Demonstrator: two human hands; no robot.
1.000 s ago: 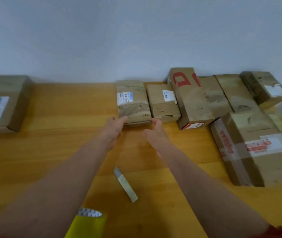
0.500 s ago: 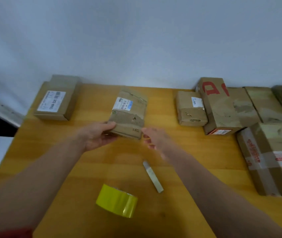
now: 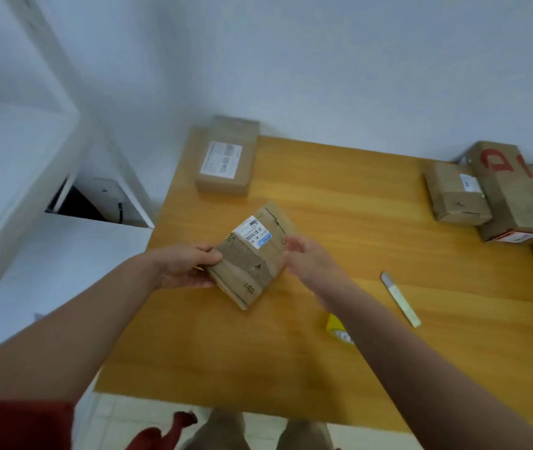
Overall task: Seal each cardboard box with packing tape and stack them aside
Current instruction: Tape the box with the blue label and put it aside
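Left hand (image 3: pixel 187 267) grips the left end of the small box (image 3: pixel 252 254), tilted above the table (image 3: pixel 340 196); right hand (image 3: pixel 307 259) is relaxed, fingers loose at the box's right edge. Tape roll (image 3: pixel 336 328) and cutter (image 3: pixel 400 298) lie untouched nearby. Judged early: one labelled box (image 3: pixel 226 157) sits aside at the far corner, several boxes (image 3: pixel 457 196) wait at right

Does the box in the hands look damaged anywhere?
Yes. The small box, gripped by the left hand, has its outer paper torn away below the label, exposing ribbed corrugation.
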